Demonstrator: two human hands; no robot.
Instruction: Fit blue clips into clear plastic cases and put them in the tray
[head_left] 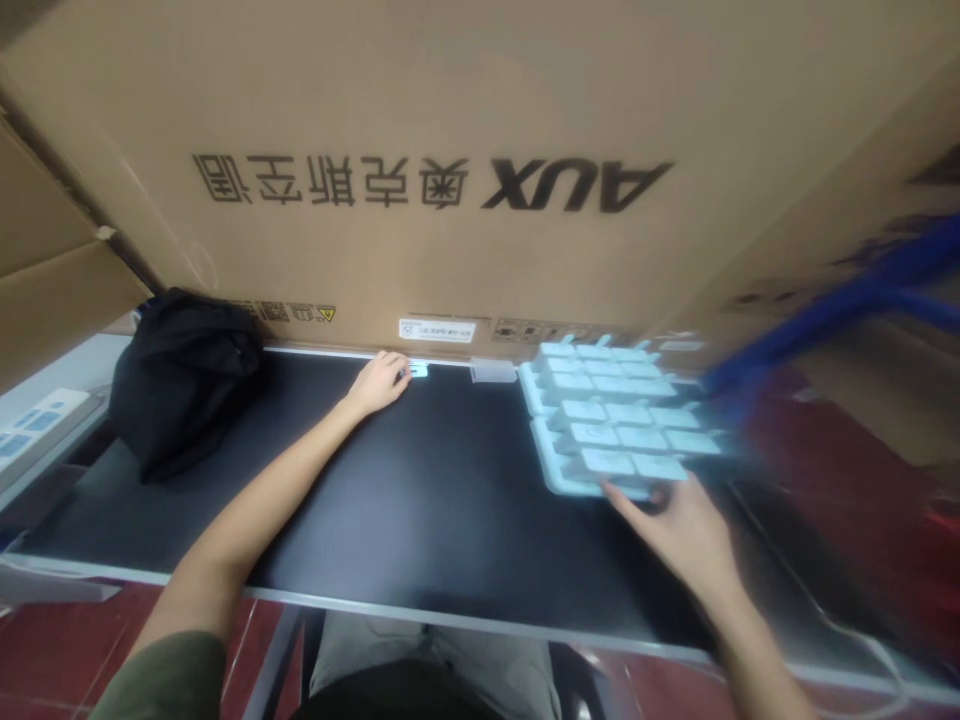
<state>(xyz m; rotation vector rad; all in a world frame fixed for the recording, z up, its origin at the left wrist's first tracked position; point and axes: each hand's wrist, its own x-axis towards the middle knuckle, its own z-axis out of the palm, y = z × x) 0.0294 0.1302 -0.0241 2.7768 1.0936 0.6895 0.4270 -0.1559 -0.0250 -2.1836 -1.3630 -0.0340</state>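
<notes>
A pair of light-blue ice pop moulds [611, 465] with many square lids and small tabs stands at the right of the black tabletop, one behind the other. My right hand [686, 525] grips the near mould at its front right corner, the thumb along the front edge; some fingers are hidden and motion blurs the right side. At the back edge of the table my left hand [382, 380] has its fingers curled against a small light-blue piece [418, 370], which shows only in part. A flat translucent piece [493, 372] lies between that hand and the moulds.
A large cardboard box [420, 260] with upside-down print rises behind the black table [420, 500]. A black cloth bag [184, 380] sits at the left, beside a white power strip [41, 430]. A blue metal bar [840, 300] crosses at the right, and a white cable [862, 640] runs below it.
</notes>
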